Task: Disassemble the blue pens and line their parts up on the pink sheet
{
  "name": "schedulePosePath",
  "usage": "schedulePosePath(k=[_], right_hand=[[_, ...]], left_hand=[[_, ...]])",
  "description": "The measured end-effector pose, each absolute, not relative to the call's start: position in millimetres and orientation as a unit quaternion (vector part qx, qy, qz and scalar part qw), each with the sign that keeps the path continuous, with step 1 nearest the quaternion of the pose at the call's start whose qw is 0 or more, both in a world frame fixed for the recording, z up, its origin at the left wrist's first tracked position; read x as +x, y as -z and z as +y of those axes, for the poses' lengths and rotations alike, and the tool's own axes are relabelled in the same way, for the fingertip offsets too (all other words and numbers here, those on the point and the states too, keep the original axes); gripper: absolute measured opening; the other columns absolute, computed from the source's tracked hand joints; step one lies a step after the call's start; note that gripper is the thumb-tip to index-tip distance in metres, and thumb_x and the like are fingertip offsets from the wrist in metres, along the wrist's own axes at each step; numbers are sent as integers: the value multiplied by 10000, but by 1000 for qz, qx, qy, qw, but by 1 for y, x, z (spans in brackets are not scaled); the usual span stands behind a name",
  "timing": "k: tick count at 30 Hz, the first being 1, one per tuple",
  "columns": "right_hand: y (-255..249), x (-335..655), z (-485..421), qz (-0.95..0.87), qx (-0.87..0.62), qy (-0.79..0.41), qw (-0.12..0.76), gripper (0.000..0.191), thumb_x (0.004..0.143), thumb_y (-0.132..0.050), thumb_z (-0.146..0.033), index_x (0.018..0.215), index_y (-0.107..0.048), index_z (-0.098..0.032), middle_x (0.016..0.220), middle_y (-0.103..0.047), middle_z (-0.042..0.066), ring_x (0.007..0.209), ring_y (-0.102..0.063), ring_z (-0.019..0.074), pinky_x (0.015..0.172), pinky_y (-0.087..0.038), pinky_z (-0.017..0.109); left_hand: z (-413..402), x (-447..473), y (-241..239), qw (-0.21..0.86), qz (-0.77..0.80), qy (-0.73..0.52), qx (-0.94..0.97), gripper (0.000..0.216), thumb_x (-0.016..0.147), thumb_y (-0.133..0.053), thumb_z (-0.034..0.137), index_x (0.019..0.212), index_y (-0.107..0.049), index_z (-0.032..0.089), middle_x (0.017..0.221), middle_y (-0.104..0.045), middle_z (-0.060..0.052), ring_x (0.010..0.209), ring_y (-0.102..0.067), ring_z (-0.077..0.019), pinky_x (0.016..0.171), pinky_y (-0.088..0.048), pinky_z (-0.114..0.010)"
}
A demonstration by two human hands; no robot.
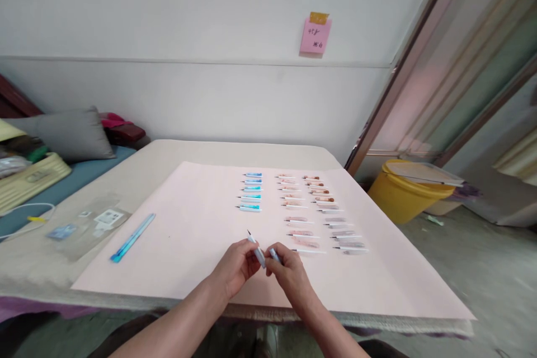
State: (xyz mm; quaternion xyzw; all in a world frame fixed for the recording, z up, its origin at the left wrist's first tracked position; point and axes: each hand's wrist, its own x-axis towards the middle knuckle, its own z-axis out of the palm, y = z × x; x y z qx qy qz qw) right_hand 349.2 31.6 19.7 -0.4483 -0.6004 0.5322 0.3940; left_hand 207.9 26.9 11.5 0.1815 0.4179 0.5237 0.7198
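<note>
Near the front of the table, my left hand (235, 267) is closed on a white pen (257, 251) with a thin dark tip pointing up and away. Close beside it, my right hand (291, 275) pinches a short light-blue piece that looks like a pen cap (274, 255). Beyond my hands lies a column of uncapped pens with blue caps (250, 197). To its right are pens with pinkish caps (300, 233), then ones with brown caps (322, 192) and greyish caps (346, 234). Their dark tips point left.
Pale pink paper (201, 201) covers the table. At left lie long blue pens or sticks (133, 238) and a clear plastic bag (92, 226). A grey cushion (69, 134) sits behind. On the floor at right stands a yellow bucket (396, 193). A pink note (315, 36) is taped to the wall.
</note>
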Motion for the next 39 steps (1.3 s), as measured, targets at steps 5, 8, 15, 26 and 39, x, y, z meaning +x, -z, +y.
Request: schedulePosePath(k=[5,8,15,26,39], right_hand=[[-7,354,39,-422,-503,-632,412,224,714,-543,-353,681,-591,-137,624,-574,6,396,-318,51,384,-162,212],[1,353,43,-288,-495,-693,438,201,650,-609,-308,720,-624,-120,732,-622,52,507,-481,89,392,-244,199],[12,339,34,-261,-458,-743,413,185,650,-589,-297,593,-591,-121,531,-553,8,477,-458,112,452,-355,239],[17,338,29,-314,-429,-741,410,192,693,-549,-312,604,-548,-141,538,-494,-8,505,-425,105,449,-313,222],[3,339,29,-370,-404,-714,435,307,753,-514,-460,650,-557,-174,617,-542,18,563,-469,136,508,-371,234]], left_hand=[[24,211,-13,715,470,-492,163,76,650,-610,142,717,-575,131,628,-608,-27,568,-571,-108,552,-449,-209],[18,219,-12,735,470,-454,181,118,648,-617,158,758,-592,127,679,-629,-44,601,-586,-115,574,-454,-217],[9,233,0,729,502,-418,204,142,656,-602,193,788,-599,139,647,-617,-22,555,-571,-102,545,-424,-208],[8,232,7,725,509,-417,205,182,628,-653,187,798,-626,127,663,-640,-37,583,-591,-127,564,-423,-231],[20,230,9,695,520,-479,133,127,634,-637,142,756,-606,121,597,-619,-21,539,-570,-105,519,-409,-201]])
